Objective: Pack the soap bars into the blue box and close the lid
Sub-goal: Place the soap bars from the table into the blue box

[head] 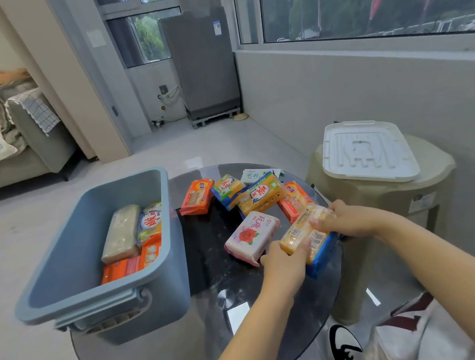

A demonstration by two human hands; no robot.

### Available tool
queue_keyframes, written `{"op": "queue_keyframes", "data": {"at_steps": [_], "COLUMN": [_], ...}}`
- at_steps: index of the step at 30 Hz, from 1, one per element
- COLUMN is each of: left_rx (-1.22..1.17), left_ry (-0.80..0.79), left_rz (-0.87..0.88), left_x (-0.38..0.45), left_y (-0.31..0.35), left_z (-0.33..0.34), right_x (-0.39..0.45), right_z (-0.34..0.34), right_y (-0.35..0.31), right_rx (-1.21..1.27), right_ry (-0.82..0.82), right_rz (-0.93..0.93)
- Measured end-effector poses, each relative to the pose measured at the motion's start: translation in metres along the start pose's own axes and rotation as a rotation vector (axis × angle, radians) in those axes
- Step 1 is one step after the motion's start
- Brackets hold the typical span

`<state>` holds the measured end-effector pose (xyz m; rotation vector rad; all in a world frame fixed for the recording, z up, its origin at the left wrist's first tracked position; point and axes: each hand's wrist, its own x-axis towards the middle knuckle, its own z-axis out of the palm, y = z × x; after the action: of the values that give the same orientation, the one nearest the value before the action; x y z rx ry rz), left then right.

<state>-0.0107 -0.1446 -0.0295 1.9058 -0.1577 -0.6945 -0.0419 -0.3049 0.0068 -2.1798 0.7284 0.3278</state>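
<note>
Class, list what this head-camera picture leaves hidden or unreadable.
- Blue box floor: near wall hides it, so the packed count is unknown.
- Yellow soap pack: ends covered by left hand and right hand; motion-blurred.
- Pack labels: too small to read.
- White lid: underside unseen.

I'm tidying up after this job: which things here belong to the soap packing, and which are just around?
Job:
blue box
white lid
soap bars on the table
soap bars in the box
yellow pack held by left hand and right hand

Just around:
glass table
beige stool
sofa
grey appliance
</note>
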Motion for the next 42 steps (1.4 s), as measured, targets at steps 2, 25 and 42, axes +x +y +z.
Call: {"op": "queue_keyframes", "data": {"at_steps": [2,25,42], "left_rx": [-0.100,-0.068,-0.345], "left_ry": [0.017,0.105,0.162], "left_rz": [-0.012,0.241,0.132], "left_x": [-0.002,-0.053,-0.040], "left_y": [0.002,0.095,0.075], "left_z": [0.001,-0.159,-0.276], "right_x": [-0.002,-0.031,0.020], "right_z": [0.001,-0.009,0.045], "right_y": [0.003,-0.138,-0.279], "right_rx": [0.050,0.344,0.205], "right_ry": [-0.039,0.079,-0.105], "right_rz": [-0.030,-0.344,-0.512]}}
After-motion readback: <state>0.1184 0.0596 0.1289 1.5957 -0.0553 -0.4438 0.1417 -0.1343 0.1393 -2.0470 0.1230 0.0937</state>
